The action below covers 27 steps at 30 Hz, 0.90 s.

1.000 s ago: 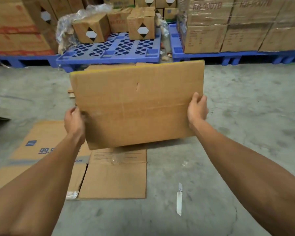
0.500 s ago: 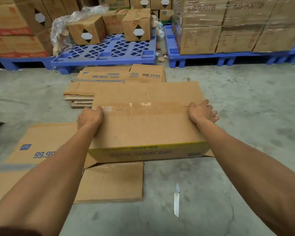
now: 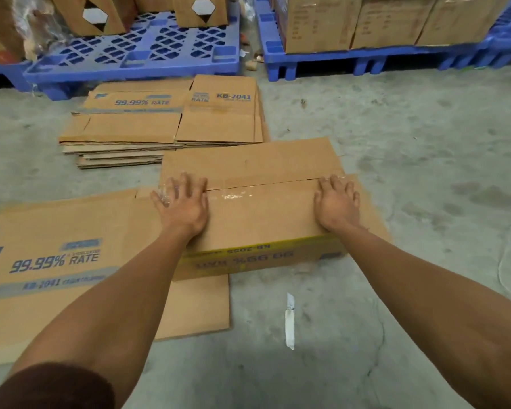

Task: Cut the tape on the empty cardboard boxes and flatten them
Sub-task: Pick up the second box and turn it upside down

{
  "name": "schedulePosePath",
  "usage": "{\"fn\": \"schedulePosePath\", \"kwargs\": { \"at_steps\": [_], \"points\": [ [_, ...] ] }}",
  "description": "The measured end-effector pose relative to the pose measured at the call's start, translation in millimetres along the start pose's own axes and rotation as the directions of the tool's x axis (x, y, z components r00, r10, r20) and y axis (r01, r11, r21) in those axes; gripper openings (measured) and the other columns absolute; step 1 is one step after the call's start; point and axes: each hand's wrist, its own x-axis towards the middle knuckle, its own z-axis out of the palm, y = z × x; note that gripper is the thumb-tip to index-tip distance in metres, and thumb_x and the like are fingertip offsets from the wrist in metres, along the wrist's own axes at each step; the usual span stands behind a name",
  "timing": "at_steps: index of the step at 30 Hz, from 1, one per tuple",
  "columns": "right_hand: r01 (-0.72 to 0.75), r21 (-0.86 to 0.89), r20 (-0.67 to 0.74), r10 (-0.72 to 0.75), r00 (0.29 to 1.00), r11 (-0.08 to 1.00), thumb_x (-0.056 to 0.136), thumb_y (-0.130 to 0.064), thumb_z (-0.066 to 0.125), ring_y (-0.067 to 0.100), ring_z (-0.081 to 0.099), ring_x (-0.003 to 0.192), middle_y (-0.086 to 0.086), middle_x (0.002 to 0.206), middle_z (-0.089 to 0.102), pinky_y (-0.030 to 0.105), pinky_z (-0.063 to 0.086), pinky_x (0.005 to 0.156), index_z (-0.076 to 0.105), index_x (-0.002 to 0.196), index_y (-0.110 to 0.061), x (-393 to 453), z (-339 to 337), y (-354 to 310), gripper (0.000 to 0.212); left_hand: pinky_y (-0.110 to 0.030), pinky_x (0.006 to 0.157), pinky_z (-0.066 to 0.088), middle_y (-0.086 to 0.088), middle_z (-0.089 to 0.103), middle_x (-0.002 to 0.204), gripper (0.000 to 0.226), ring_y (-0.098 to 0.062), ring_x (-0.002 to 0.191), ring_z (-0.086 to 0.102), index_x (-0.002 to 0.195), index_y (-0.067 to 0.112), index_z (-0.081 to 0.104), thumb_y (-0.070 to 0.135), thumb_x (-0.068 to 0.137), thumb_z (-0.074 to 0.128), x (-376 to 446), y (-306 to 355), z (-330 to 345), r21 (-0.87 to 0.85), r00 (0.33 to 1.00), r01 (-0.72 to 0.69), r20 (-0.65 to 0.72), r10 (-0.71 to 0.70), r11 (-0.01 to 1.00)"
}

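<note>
A brown cardboard box [image 3: 257,214] with a yellow printed side stands on the concrete floor, its taped seam facing up. Clear tape [image 3: 236,195] runs along that seam. My left hand [image 3: 183,203] lies flat on the box's left end, fingers spread over the tape. My right hand [image 3: 338,202] lies flat on the right end. Neither hand grips anything. A white-handled knife [image 3: 289,321] lies on the floor in front of the box, apart from both hands.
A flattened box [image 3: 62,261] lies at the left, partly under the standing box. A stack of flattened boxes [image 3: 165,122] sits behind. Blue pallets [image 3: 148,54] with full cartons [image 3: 319,22] line the back. Bare concrete [image 3: 425,143] stretches to the right.
The box was held up in the air, then tipped over and set down on the floor. Both hands moved from its side edges onto its top and now press flat.
</note>
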Motion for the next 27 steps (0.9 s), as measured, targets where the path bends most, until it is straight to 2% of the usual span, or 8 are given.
{"fn": "schedulePosePath", "kwargs": {
  "at_steps": [5, 9, 13, 14, 16, 19, 22, 27],
  "points": [
    [0.166, 0.085, -0.241, -0.142, 0.960, 0.982, 0.095, -0.027, 0.047, 0.027, 0.046, 0.123, 0.001, 0.130, 0.058, 0.039, 0.036, 0.101, 0.064, 0.121, -0.024, -29.9, 11.6, -12.1, 0.031, -0.060, 0.116, -0.005, -0.005, -0.003, 0.165, 0.059, -0.026, 0.151, -0.004, 0.157, 0.031, 0.007, 0.047, 0.101, 0.012, -2.8, 58.0, 21.2, 0.044, 0.981, -0.193, 0.034, 0.192, 0.980],
    [0.071, 0.317, -0.329, 0.039, 0.944, 0.946, 0.094, -0.025, 0.046, 0.026, 0.057, 0.095, 0.004, 0.099, 0.062, 0.037, 0.043, 0.083, 0.062, 0.099, -0.019, -74.7, 19.7, -30.7, 0.018, -0.062, 0.115, -0.007, -0.009, 0.000, 0.165, 0.060, -0.033, 0.150, -0.002, 0.157, 0.030, 0.011, 0.047, 0.099, 0.015, -2.3, 81.3, 26.4, 0.051, 0.978, -0.210, 0.021, 0.210, 0.976],
    [-0.005, 0.362, -0.387, 0.156, 0.909, 0.932, 0.095, -0.024, 0.045, 0.031, 0.059, 0.086, 0.004, 0.097, 0.061, 0.040, 0.045, 0.075, 0.055, 0.098, -0.016, -130.2, 48.5, -37.3, 0.014, -0.062, 0.115, -0.006, -0.013, 0.004, 0.164, 0.061, -0.036, 0.150, 0.001, 0.156, 0.025, 0.015, 0.044, 0.099, 0.018, -8.9, 88.3, 24.6, 0.031, 0.982, -0.188, 0.006, 0.188, 0.982],
    [-0.067, 0.374, -0.335, 0.202, 0.920, 0.925, 0.095, -0.024, 0.045, 0.032, 0.059, 0.087, 0.005, 0.099, 0.061, 0.040, 0.046, 0.074, 0.054, 0.100, -0.015, -143.0, 57.1, -35.2, 0.014, -0.062, 0.116, -0.005, -0.013, 0.005, 0.164, 0.061, -0.036, 0.150, 0.002, 0.156, 0.025, 0.017, 0.044, 0.099, 0.019, -11.1, 87.6, 24.7, 0.027, 0.981, -0.195, 0.002, 0.195, 0.980],
    [-0.281, 0.319, -0.084, 0.322, 0.943, 0.905, 0.095, -0.025, 0.046, 0.034, 0.060, 0.098, 0.008, 0.111, 0.059, 0.040, 0.047, 0.080, 0.054, 0.109, -0.014, -161.5, 76.5, -26.5, 0.019, -0.062, 0.116, -0.005, -0.013, 0.007, 0.164, 0.060, -0.035, 0.150, 0.003, 0.156, 0.024, 0.019, 0.043, 0.099, 0.020, -13.0, 85.5, 23.8, 0.013, 0.977, -0.211, -0.007, 0.211, 0.977],
    [-0.501, 0.045, 0.336, 0.460, 0.822, 0.864, 0.095, -0.033, 0.050, 0.036, 0.053, 0.120, 0.014, 0.131, 0.050, 0.040, 0.045, 0.095, 0.044, 0.130, -0.011, -188.7, 103.3, -16.4, 0.042, -0.061, 0.116, -0.005, -0.012, 0.008, 0.164, 0.060, -0.034, 0.150, 0.004, 0.156, 0.024, 0.021, 0.043, 0.099, 0.021, -13.5, 82.1, 23.6, -0.015, 0.972, -0.237, -0.004, 0.236, 0.972],
    [-0.480, -0.073, 0.363, 0.472, 0.803, 0.874, 0.094, -0.023, 0.054, 0.035, 0.053, 0.121, 0.015, 0.132, 0.049, 0.041, 0.047, 0.095, 0.040, 0.130, -0.011, -205.5, 125.3, -18.9, 0.040, -0.060, 0.117, -0.004, -0.011, 0.010, 0.164, 0.059, -0.033, 0.150, 0.005, 0.155, 0.025, 0.022, 0.043, 0.099, 0.023, -13.6, 77.4, 23.6, -0.024, 0.967, -0.255, -0.011, 0.255, 0.967],
    [-0.522, 0.019, 0.452, 0.458, 0.765, 0.853, 0.092, -0.018, 0.055, 0.036, 0.055, 0.119, 0.016, 0.126, 0.056, 0.039, 0.047, 0.094, 0.051, 0.123, -0.013, -202.3, 126.7, -8.2, 0.031, -0.056, 0.119, -0.002, -0.007, 0.013, 0.164, 0.057, -0.029, 0.151, 0.007, 0.154, 0.027, 0.025, 0.043, 0.100, 0.025, -13.6, 70.4, 23.2, -0.053, 0.955, -0.298, -0.014, 0.298, 0.953]
  ]
}}
